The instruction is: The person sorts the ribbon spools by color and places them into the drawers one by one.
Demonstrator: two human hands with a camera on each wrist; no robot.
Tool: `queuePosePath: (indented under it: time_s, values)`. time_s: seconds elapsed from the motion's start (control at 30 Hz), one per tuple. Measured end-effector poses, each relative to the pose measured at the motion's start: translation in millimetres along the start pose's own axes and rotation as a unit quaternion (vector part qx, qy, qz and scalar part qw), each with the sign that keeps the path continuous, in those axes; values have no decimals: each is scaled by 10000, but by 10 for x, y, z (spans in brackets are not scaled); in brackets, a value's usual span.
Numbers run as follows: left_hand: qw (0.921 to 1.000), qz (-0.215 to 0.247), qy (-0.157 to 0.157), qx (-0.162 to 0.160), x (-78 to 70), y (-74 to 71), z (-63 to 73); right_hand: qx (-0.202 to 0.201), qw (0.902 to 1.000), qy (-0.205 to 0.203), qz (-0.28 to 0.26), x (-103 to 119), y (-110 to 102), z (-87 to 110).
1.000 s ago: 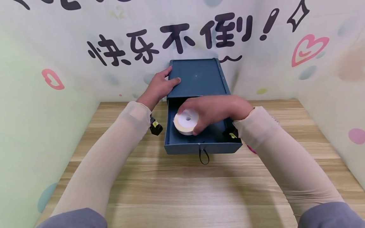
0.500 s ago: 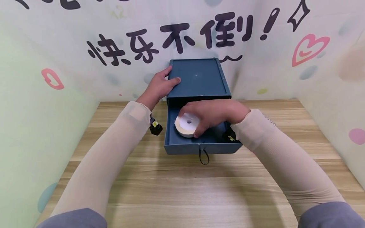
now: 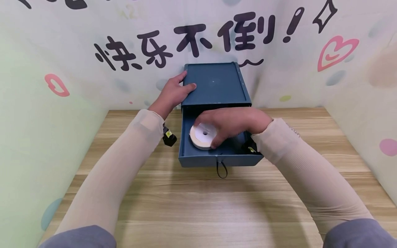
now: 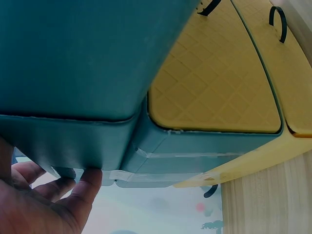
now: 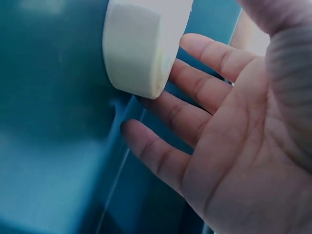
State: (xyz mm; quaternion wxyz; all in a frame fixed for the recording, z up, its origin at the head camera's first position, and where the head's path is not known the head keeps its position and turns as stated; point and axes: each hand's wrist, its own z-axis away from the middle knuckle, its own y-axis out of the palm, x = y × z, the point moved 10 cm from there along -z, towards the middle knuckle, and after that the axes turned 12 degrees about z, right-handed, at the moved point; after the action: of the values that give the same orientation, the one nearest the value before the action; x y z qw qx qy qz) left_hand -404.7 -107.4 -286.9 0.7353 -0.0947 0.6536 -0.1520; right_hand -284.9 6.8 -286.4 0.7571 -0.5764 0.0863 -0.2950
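Observation:
In the head view, a blue drawer [image 3: 220,161] is pulled out of the top box [image 3: 214,82] of a drawer unit. Inside it lies a roll of white tape [image 3: 201,139], flat on the drawer floor. My right hand [image 3: 234,120] pinches the roll between thumb and fingers from above; the right wrist view shows several fingers along the side of the tape roll [image 5: 131,53]. With the left hand [image 3: 173,91] I grip the box's left edge, thumb on top. Left-hand fingertips [image 4: 90,180] press on its side in the left wrist view.
Below the blue drawer, the left wrist view shows yellow drawer fronts [image 4: 214,83] with black pull loops [image 4: 280,24]. Another black loop [image 3: 222,170] hangs from the open drawer. The unit stands on a wooden table [image 3: 201,206] against a printed cloth wall [image 3: 139,86].
The right hand and the tape roll have moved slightly down and toward the drawer's front, then stayed still. The left hand has not moved.

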Motion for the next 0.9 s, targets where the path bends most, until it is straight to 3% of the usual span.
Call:
queuePosePath:
  time_s: [0.3, 0.6, 0.9]
  values:
    - [10000, -12, 22, 7, 1, 15, -20, -220, 9995, -168, -181, -10, -51, 45]
    - [10000, 25, -17, 20, -2, 12, -8, -405, 9986, -13, -340, -49, -144, 139]
    - [10000, 22, 11, 19, 12, 11, -14, -716, 9961, -118, -495, -31, -247, 260]
